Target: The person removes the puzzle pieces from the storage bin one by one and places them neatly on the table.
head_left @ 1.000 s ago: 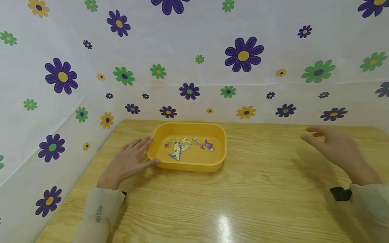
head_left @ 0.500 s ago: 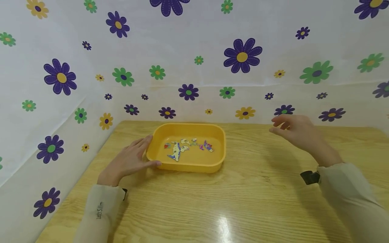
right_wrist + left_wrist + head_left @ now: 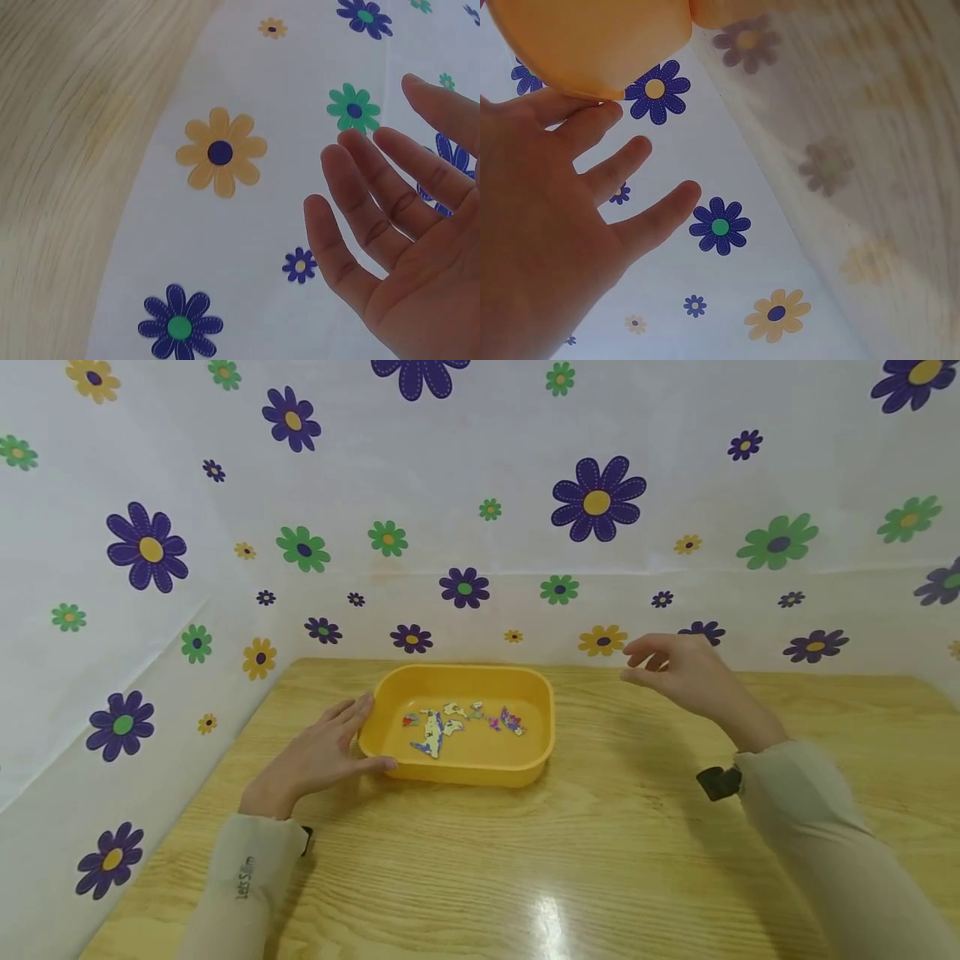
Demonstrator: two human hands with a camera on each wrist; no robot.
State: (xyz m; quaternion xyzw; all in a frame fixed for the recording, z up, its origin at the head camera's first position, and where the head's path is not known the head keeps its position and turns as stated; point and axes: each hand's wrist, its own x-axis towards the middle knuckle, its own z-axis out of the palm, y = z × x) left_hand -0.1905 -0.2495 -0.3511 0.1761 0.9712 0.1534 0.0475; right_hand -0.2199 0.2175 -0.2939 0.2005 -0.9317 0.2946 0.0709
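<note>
A shallow yellow plastic tray (image 3: 468,774) stands near the back of the wooden table in the head view. On its floor lie several small flat cut-out pieces, among them a cream-and-blue piece (image 3: 432,735) and a purple-pink piece (image 3: 512,721); their exact kind is too small to tell. My left hand (image 3: 318,760) rests against the tray's left end, fingers extended along the outer wall and thumb at the front rim. The left wrist view shows its fingers spread, some touching the tray. To the tray's right, my right hand (image 3: 686,672) hovers above the table, holding nothing, its fingers loosely bent.
White flower-patterned sheeting (image 3: 375,468) rises behind the table and along its left side. The wooden tabletop (image 3: 450,868) extends in front of the tray and to its right. A dark strap (image 3: 718,783) sits at the right cuff.
My right hand has moved left across the table, closer to the tray. The left hand stays at the tray's left end, and the tray and its pieces look unmoved.
</note>
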